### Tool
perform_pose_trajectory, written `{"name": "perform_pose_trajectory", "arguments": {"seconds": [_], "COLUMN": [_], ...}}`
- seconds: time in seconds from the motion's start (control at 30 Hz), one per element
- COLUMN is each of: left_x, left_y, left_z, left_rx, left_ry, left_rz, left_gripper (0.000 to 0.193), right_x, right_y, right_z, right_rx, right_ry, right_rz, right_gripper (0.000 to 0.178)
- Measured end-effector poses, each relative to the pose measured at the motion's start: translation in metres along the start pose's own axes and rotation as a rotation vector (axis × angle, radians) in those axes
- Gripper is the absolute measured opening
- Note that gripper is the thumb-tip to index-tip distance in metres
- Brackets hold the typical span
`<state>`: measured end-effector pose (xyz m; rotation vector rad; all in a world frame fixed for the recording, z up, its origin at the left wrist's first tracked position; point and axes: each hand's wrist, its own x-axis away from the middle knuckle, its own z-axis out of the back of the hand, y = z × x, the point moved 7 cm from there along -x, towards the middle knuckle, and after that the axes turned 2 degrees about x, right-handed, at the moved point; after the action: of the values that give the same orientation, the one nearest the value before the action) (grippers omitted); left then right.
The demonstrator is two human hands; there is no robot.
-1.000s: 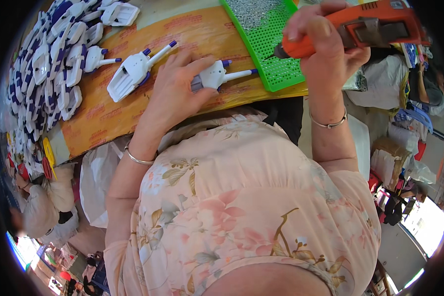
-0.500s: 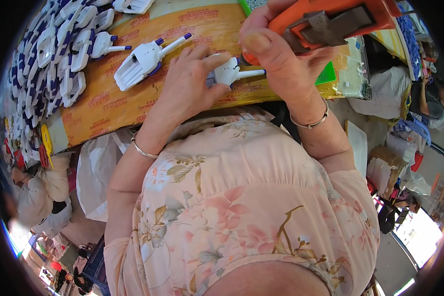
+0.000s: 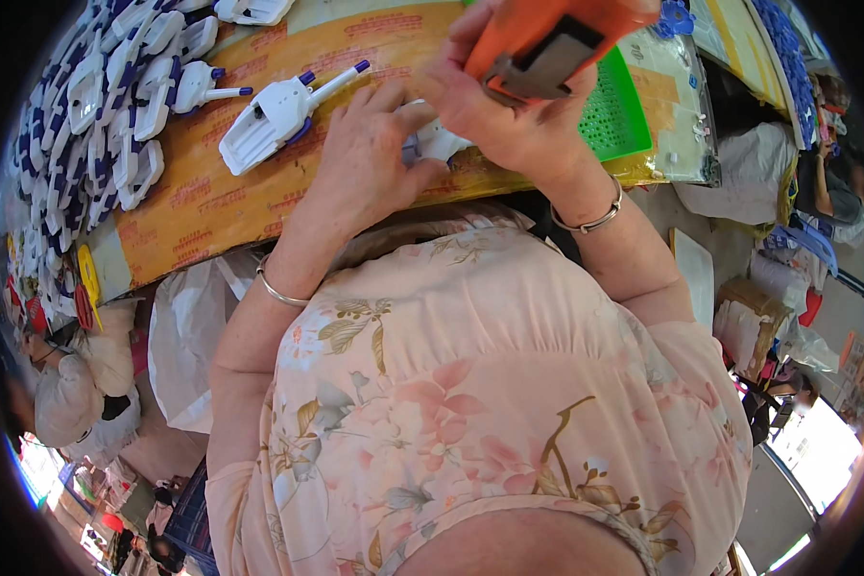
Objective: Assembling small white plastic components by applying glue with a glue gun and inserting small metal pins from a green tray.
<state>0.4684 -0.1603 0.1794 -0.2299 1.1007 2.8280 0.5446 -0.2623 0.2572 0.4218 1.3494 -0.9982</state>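
Observation:
My left hand (image 3: 370, 154) is closed around a white plastic casing (image 3: 442, 144), keeping it down on the table. My right hand (image 3: 523, 134) grips an orange power screwdriver (image 3: 571, 38) with a dark clip on its body. It is held over the right part of that casing; the tool's tip and the casing's stem are hidden behind my right hand. To the left of my left hand lies a second white casing (image 3: 269, 125), hollow at one end, with a stem tipped in purple.
Many similar white and purple casings (image 3: 101, 110) are heaped at the table's left. A green perforated basket (image 3: 634, 130) stands beyond my right wrist. Brown tape covers the tabletop (image 3: 187, 216). A yellow-handled tool (image 3: 88, 274) hangs at the left edge. Another person's sleeve (image 3: 67, 398) shows lower left.
My right hand has shifted left with the screwdriver, which is now turned more upright and covers the casing's stem. More of the green basket shows. My left hand has hardly moved.

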Motion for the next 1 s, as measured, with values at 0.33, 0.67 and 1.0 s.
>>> {"name": "perform_pose_trajectory", "arguments": {"seconds": [0.33,0.67,1.0], "left_x": [0.001,-0.01,0.0], "left_y": [0.002,-0.006,-0.008], "left_z": [0.005,0.014,0.021], "left_rx": [-0.13,-0.258,-0.241], "left_ry": [0.023,0.019,0.002], "left_rz": [0.012,0.283,0.217], "left_gripper": [0.052,0.066,0.04], "right_x": [0.018,0.042,0.055], "right_y": [0.007,-0.006,-0.008], "right_z": [0.017,0.113,0.111], "right_rx": [-0.031,0.077,-0.008], "right_ry": [0.15,0.611,0.646], "right_rz": [-0.044,-0.731,-0.753], "right_gripper": [0.039,0.031,0.03]}}
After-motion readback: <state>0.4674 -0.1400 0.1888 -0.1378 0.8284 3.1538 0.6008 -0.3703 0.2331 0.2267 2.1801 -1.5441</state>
